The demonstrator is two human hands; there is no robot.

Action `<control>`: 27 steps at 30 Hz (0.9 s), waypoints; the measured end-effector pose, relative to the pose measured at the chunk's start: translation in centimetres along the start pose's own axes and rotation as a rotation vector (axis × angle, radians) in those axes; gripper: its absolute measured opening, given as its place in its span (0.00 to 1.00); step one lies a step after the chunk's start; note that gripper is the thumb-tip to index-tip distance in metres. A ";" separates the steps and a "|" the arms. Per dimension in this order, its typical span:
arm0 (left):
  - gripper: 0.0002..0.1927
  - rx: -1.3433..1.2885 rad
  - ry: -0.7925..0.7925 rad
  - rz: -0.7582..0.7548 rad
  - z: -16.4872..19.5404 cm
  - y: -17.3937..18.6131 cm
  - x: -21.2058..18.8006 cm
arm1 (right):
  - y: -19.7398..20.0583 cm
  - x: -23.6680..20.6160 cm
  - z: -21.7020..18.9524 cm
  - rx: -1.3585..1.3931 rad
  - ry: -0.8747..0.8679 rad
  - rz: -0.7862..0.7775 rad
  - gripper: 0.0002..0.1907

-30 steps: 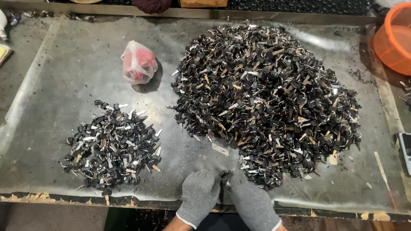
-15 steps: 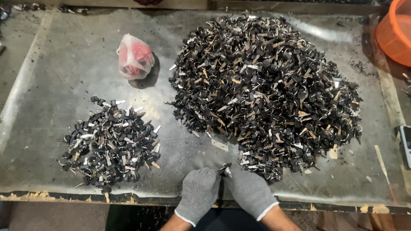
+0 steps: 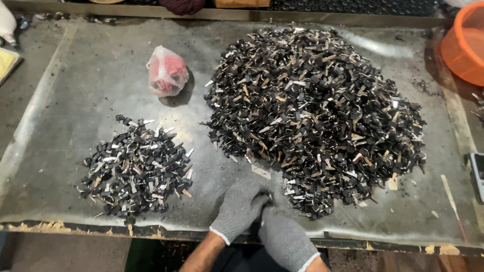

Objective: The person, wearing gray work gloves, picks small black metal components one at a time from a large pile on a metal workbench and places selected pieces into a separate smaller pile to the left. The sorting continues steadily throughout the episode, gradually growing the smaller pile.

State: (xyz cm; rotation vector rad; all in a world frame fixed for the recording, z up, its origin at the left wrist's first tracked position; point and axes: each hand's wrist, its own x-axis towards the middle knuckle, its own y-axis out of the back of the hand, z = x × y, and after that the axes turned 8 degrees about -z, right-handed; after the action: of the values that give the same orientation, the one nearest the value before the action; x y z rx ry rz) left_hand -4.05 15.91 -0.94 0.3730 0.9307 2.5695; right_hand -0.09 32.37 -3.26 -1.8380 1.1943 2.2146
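- Grey metal sheet covers the whole surface (image 3: pixel 91 80), pretty grimy and scuffed.
- Huge heap of black and silver key-like parts (image 3: pixel 315 113) takes up the right half, reaching almost to the near edge.
- Smaller pile of the same parts (image 3: pixel 135 171) sits well apart on the left.
- Orange tub (image 3: pixel 464 45) pokes in at the far right corner.
- Clear bag with red stuff inside (image 3: pixel 167 71) lies between the piles, further back.
- Left hand (image 3: pixel 239 209) and right hand (image 3: pixel 285 236), both in grey knit gloves, are pressed together at the near edge, just beside the big heap.
- Can't tell the grip on either hand, whatever's between them is hidden.
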 end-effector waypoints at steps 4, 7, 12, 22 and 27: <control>0.08 0.141 0.165 -0.065 -0.6 -0.8 -0.7 | -1.3 -0.8 1.8 0.784 -0.457 0.271 0.18; 0.25 0.060 0.358 -0.069 -0.7 -0.8 -1.0 | -1.1 -1.3 1.8 0.845 -0.363 0.259 0.15; 0.07 0.108 0.204 -0.082 -1.2 -0.6 -0.6 | 0.4 -1.4 2.3 0.984 -0.270 0.676 0.22; 0.18 0.358 -0.011 -0.089 -3.1 -3.1 -3.0 | 0.9 1.1 -1.9 0.722 -0.612 0.469 0.15; 0.17 0.322 -0.004 -0.100 -2.3 -1.9 -2.1 | 1.4 -0.5 0.3 0.701 -0.470 0.601 0.25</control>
State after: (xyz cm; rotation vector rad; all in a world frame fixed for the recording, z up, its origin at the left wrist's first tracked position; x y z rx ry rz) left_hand -2.56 15.03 -4.15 0.4072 1.3309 2.3283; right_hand -0.82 31.72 -2.13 -0.7079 2.1923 1.8584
